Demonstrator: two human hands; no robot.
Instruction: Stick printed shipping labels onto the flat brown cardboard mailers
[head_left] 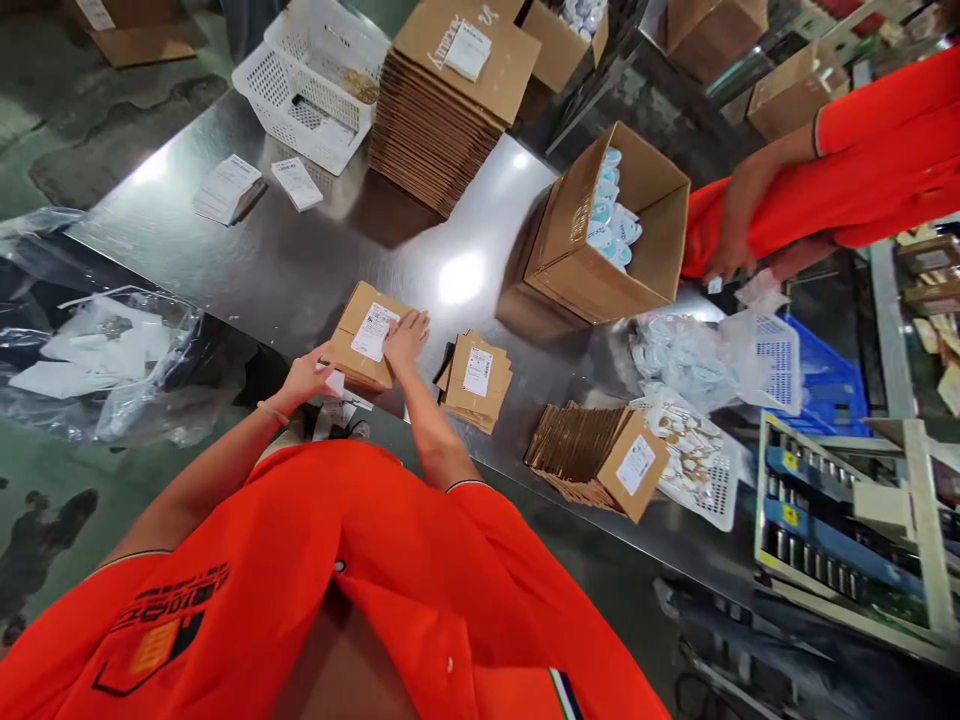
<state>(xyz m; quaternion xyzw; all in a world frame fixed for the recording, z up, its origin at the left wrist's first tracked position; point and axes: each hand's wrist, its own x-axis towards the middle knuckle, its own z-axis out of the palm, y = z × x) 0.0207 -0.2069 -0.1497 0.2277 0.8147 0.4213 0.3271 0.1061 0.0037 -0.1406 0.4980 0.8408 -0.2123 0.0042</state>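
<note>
A small stack of flat brown cardboard pieces (346, 340) lies near the table's front edge, a white printed label (373, 332) on its top piece. My right hand (406, 338) rests on the right side of this stack, its fingers stretched over the label's edge. At the left corner of the stack is my left hand (306, 378), fingers closed on a white paper piece (332, 381). Just right of my right hand lies another labelled cardboard stack (475, 382). Farther right, a leaning row of folded cardboard (577, 450) has a label on its end piece.
Behind stand a tall cardboard stack (442, 120), white baskets (304, 125) and label piles (227, 188). An open carton (555, 240) holds white-blue items. At right, a person in red (885, 150) handles plastic bags; a white basket (724, 490) holds small parts. Clear plastic bag (112, 350) at left.
</note>
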